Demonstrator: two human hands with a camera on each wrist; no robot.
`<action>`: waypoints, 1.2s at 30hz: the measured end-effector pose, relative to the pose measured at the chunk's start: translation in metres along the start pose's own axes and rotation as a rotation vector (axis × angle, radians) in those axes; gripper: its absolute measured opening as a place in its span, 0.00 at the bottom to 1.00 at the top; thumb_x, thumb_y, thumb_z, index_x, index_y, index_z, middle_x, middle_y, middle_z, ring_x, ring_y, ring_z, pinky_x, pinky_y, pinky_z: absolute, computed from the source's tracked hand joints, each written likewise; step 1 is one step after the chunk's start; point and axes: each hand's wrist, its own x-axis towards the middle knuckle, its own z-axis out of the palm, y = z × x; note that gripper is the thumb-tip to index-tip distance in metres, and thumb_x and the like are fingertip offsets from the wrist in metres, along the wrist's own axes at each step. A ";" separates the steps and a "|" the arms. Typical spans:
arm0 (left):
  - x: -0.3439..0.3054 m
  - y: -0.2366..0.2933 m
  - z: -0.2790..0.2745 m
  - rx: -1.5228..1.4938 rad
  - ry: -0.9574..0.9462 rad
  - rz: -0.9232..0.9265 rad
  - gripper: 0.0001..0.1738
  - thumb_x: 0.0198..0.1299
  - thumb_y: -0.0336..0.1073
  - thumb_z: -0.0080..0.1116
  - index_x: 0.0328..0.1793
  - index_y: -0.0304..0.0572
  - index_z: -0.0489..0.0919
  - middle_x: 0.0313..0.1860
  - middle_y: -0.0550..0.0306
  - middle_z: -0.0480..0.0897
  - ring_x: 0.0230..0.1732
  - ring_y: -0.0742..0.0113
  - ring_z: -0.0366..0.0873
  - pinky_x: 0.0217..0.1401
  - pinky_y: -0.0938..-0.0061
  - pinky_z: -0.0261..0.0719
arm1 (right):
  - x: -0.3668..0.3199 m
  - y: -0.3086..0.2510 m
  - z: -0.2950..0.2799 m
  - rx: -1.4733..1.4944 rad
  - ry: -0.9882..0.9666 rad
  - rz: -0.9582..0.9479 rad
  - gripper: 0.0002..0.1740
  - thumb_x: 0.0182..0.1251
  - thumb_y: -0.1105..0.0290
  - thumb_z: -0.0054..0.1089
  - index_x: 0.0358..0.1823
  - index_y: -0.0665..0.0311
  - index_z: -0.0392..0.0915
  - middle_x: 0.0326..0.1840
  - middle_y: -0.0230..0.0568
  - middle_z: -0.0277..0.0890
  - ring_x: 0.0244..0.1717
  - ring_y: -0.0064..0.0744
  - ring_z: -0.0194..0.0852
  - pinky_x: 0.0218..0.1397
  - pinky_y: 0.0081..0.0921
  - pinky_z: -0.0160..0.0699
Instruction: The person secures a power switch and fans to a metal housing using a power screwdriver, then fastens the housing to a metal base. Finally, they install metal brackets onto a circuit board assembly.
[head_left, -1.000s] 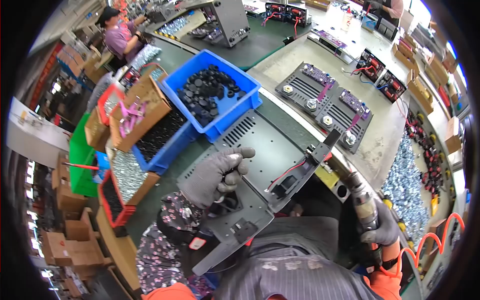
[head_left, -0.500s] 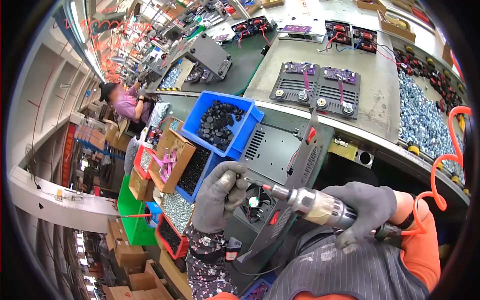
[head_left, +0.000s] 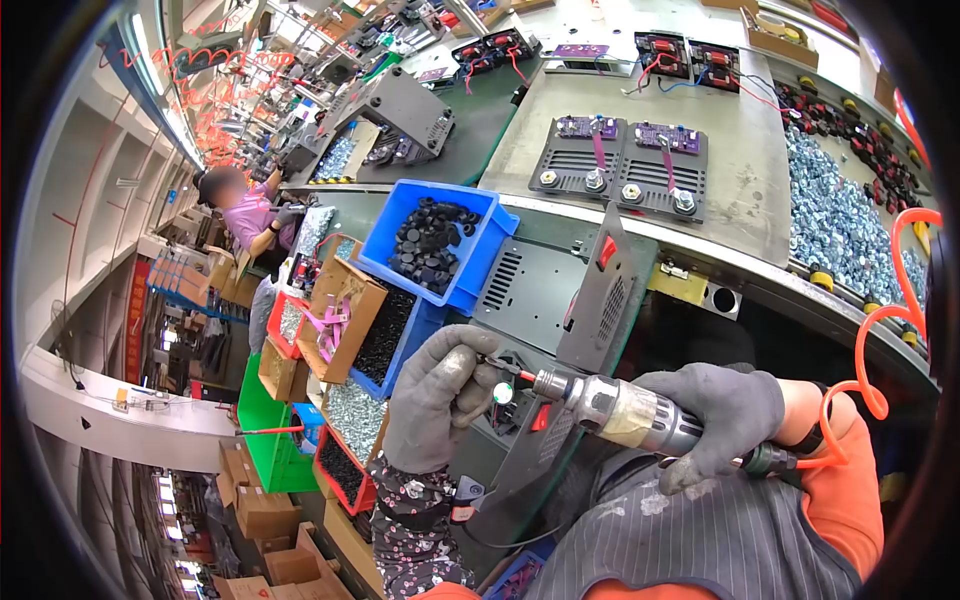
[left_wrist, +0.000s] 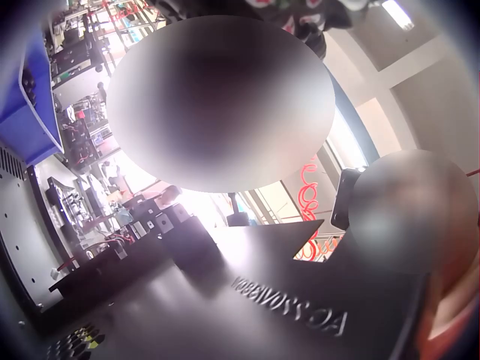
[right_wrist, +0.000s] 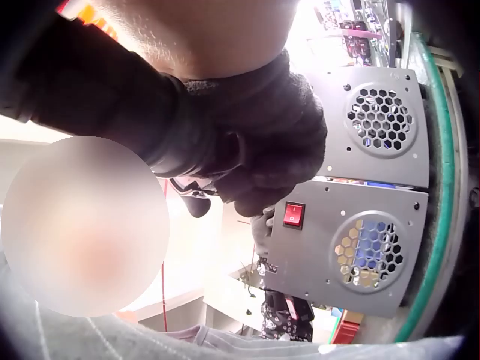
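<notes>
Head view had the right hand (head_left: 715, 415) at four o'clock from the centre, its gloved fingers wrapped round a power screwdriver (head_left: 640, 416) whose bit pointed towards ten o'clock. The left hand (head_left: 428, 405), at seven o'clock, had thumb and fingers bent in at that bit, pinching a small dark piece (head_left: 507, 366) by its tip. From there a grey casing (head_left: 530, 288) lay towards one o'clock, and a blue bin (head_left: 487, 245) of black caps (head_left: 428, 245) stood beside it at ten o'clock
</notes>
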 end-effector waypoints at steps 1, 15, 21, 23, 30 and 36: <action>0.000 0.000 0.002 0.017 0.012 -0.004 0.12 0.66 0.36 0.52 0.48 0.34 0.73 0.27 0.62 0.76 0.17 0.84 0.57 0.17 0.89 0.54 | -0.001 0.002 0.001 0.004 0.003 0.001 0.37 0.48 0.60 0.75 0.57 0.68 0.67 0.37 0.35 0.75 0.37 0.24 0.74 0.43 0.23 0.76; -0.006 0.021 0.017 0.475 -0.060 -0.179 0.13 0.65 0.38 0.52 0.49 0.39 0.79 0.25 0.69 0.74 0.20 0.87 0.60 0.21 0.90 0.54 | -0.012 0.021 0.004 -0.152 0.066 -0.147 0.39 0.48 0.58 0.71 0.58 0.69 0.65 0.29 0.39 0.79 0.28 0.36 0.81 0.33 0.30 0.80; -0.005 0.020 0.028 0.545 -0.024 -0.049 0.35 0.60 0.60 0.52 0.57 0.34 0.76 0.24 0.70 0.70 0.23 0.84 0.59 0.24 0.87 0.55 | -0.022 0.034 0.002 -0.099 0.154 -0.345 0.41 0.45 0.58 0.73 0.59 0.68 0.65 0.32 0.43 0.79 0.31 0.36 0.80 0.36 0.28 0.79; 0.007 0.037 0.041 0.816 0.011 -0.066 0.41 0.54 0.64 0.56 0.59 0.32 0.75 0.23 0.65 0.69 0.25 0.77 0.62 0.28 0.81 0.62 | -0.036 0.037 -0.005 -0.092 0.168 -0.347 0.42 0.42 0.60 0.75 0.59 0.68 0.66 0.34 0.41 0.79 0.32 0.31 0.79 0.38 0.27 0.78; 0.054 0.021 0.066 1.659 -0.337 -0.190 0.27 0.54 0.48 0.61 0.52 0.32 0.77 0.43 0.38 0.81 0.46 0.43 0.79 0.48 0.60 0.76 | -0.064 0.074 -0.015 0.059 0.256 -0.107 0.43 0.40 0.62 0.75 0.60 0.69 0.66 0.32 0.38 0.79 0.32 0.26 0.78 0.41 0.25 0.78; 0.069 0.017 0.070 1.478 -0.311 -0.503 0.21 0.55 0.41 0.61 0.52 0.36 0.78 0.39 0.47 0.84 0.40 0.55 0.81 0.45 0.68 0.77 | -0.068 0.090 -0.016 0.094 0.261 0.034 0.39 0.43 0.61 0.73 0.58 0.68 0.68 0.38 0.41 0.78 0.37 0.30 0.79 0.43 0.27 0.78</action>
